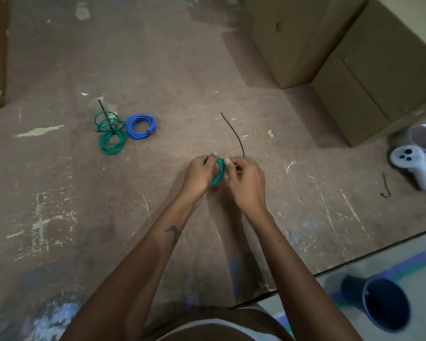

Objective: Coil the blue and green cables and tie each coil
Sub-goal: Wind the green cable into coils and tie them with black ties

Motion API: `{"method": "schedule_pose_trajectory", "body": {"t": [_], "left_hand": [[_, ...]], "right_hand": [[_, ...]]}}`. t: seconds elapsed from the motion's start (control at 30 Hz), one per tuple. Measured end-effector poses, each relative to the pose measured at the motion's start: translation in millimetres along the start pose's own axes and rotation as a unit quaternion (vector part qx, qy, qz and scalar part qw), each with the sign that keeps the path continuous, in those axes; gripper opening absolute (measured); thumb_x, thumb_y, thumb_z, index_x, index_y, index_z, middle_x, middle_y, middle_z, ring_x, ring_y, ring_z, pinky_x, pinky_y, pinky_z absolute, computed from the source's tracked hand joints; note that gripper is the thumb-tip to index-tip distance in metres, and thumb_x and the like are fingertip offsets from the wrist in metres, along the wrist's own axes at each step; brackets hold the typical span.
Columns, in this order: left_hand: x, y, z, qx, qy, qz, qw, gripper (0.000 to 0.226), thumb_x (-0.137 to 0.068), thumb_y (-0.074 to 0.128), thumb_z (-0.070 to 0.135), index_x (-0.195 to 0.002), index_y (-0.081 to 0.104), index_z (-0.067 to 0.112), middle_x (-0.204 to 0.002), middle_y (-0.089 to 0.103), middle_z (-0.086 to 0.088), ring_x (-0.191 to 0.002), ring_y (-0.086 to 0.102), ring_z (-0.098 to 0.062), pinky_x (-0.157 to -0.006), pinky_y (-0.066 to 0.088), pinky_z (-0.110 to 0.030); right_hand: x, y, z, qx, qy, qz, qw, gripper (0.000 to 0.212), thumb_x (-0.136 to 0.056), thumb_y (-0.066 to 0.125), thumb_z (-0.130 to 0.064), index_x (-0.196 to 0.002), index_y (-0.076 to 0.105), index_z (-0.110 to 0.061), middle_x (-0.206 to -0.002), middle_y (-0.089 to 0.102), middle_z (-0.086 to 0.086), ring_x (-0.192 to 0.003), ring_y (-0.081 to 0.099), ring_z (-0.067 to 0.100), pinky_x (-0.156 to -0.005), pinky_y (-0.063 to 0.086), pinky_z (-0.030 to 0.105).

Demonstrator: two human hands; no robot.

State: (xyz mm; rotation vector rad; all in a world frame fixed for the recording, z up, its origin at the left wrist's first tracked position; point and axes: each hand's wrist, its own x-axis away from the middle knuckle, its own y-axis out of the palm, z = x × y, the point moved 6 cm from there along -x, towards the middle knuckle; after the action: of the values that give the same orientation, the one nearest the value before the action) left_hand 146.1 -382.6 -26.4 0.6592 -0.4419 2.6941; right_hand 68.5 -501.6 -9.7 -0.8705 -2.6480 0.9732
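Observation:
A small green cable coil [219,172] is held between both hands above the worn brown table [158,70]. My left hand [199,173] grips its left side. My right hand [246,183] pinches a thin black tie [234,134] against the coil's right side, and the tie's long free end curves up and away. At the left of the table lies a loose green cable coil [110,134] with a black tie sticking up out of it. Right beside that one rests a blue cable coil [140,126], bound with a black tie.
Cardboard boxes [354,57] stand at the back right of the table. A white handheld controller [411,166] and a loose black tie [385,185] lie near the right edge. A dark blue bucket [381,303] sits on the floor, lower right.

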Motion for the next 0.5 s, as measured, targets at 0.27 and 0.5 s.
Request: {"method": "schedule_pose_trajectory", "body": {"t": [0.27, 0.5], "left_hand": [[-5.9, -8.7, 0.1, -0.033, 0.046, 0.030, 0.998, 0.048, -0.099, 0.050, 0.055, -0.067, 0.045, 0.019, -0.066, 0.045, -0.001, -0.063, 0.040, -0.018, -0.064, 0.031, -0.036], [0.1, -22.2, -2.3, -0.072, 0.076, 0.062, 0.993, 0.055, -0.105, 0.047, 0.056, -0.077, 0.056, 0.009, -0.078, 0.063, -0.014, -0.070, 0.053, -0.023, -0.065, 0.037, -0.038]], "right_hand": [[-13.0, 5.9, 23.8, 0.120, 0.085, 0.041, 0.988, 0.031, -0.100, 0.066, -0.019, -0.127, 0.060, -0.005, -0.124, 0.053, 0.021, -0.101, 0.063, 0.042, -0.090, 0.052, 0.046], [-23.5, 2.7, 16.9, 0.098, 0.109, 0.003, 0.989, 0.021, -0.094, 0.061, -0.006, -0.115, 0.066, -0.006, -0.115, 0.067, 0.018, -0.106, 0.064, 0.039, -0.088, 0.046, 0.039]]}}
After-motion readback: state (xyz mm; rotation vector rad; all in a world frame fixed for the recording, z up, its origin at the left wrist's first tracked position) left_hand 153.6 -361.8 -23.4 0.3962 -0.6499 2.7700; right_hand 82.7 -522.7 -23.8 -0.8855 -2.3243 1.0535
